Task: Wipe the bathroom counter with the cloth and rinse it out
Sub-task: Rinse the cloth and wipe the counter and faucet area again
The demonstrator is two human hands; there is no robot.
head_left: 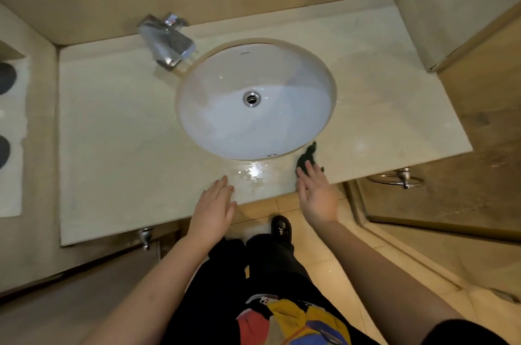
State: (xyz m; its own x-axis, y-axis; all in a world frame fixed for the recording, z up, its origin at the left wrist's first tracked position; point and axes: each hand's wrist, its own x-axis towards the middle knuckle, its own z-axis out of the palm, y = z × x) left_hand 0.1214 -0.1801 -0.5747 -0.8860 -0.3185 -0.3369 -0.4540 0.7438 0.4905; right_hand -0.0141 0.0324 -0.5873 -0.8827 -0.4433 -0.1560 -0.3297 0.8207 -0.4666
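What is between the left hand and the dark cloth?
Just a shiny wet patch of bare counter, shown in the head view.

The sink [214,85] is sitting in the counter [112,124], with the faucet [166,40] standing behind it to the left. The cloth [307,157] is lying at the front edge, right of the sink, seemingly touching fingertips of the right hand [315,195].

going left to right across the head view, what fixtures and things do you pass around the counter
faucet → drain → dark cloth → towel ring
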